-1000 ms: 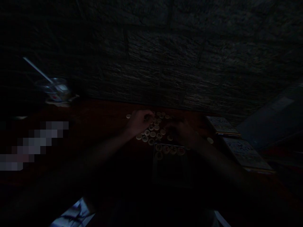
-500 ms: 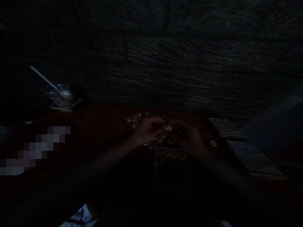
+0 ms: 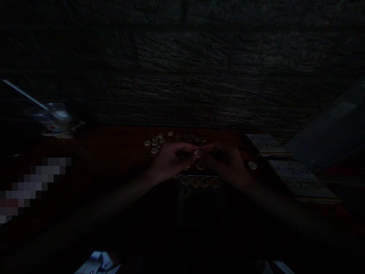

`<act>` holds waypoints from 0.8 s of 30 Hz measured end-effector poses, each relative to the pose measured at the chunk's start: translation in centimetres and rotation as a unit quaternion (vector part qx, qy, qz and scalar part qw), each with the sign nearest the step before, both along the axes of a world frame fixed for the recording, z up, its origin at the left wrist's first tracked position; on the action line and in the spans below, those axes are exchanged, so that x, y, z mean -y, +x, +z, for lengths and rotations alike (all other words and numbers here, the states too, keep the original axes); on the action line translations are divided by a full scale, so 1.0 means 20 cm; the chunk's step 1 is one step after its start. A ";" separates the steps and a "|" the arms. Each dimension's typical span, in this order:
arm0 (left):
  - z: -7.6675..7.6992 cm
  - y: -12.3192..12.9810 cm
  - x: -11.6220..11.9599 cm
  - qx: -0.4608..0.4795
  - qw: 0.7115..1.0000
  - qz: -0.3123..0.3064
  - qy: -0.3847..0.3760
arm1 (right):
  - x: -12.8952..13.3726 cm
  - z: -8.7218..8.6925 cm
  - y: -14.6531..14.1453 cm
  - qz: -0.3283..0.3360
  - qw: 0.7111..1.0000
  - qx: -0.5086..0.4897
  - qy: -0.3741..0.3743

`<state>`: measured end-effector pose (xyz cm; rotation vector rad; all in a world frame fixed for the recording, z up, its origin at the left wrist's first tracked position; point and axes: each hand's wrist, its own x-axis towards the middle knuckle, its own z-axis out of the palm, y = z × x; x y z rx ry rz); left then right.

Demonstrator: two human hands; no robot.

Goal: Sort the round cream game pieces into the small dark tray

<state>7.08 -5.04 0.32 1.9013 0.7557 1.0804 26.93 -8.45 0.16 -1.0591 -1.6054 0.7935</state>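
Observation:
In the dim head view, a small round piece (image 3: pixel 197 153) is pinched between the fingertips of my left hand (image 3: pixel 171 160) and my right hand (image 3: pixel 226 161), which meet above the table. Several round pieces (image 3: pixel 154 143) lie loose behind and beside my left hand. Just in front of both hands is a shallow box (image 3: pixel 180 205). Along its back edge sits a row of round pieces with characters (image 3: pixel 195 182), and one more (image 3: pixel 185 191) lies below the row's left end.
A clear cup with a straw (image 3: pixel 57 118) stands at the back left. Two boxes or books (image 3: pixel 268 144) (image 3: pixel 302 180) lie at the right, with a lone round piece (image 3: pixel 252 165) beside them. A rough stone wall (image 3: pixel 182 76) rises behind the table (image 3: pixel 114 144).
The view has shifted slightly right, so things appear further left. My hands have drawn closer around the small piece, which is now more covered by fingers.

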 end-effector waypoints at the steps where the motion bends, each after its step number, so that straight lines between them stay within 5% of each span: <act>1: 0.00 0.00 0.01 0.002 1.000 -0.003 0.002 | 0.00 0.01 0.00 -0.001 1.000 0.000 -0.004; 9: 0.01 0.00 0.04 -0.014 0.999 -0.001 0.047 | 0.02 0.02 -0.02 0.009 0.999 -0.031 -0.041; 24: 0.01 0.03 0.05 0.035 0.999 0.034 0.011 | 0.04 0.05 -0.03 0.048 0.991 -0.092 -0.086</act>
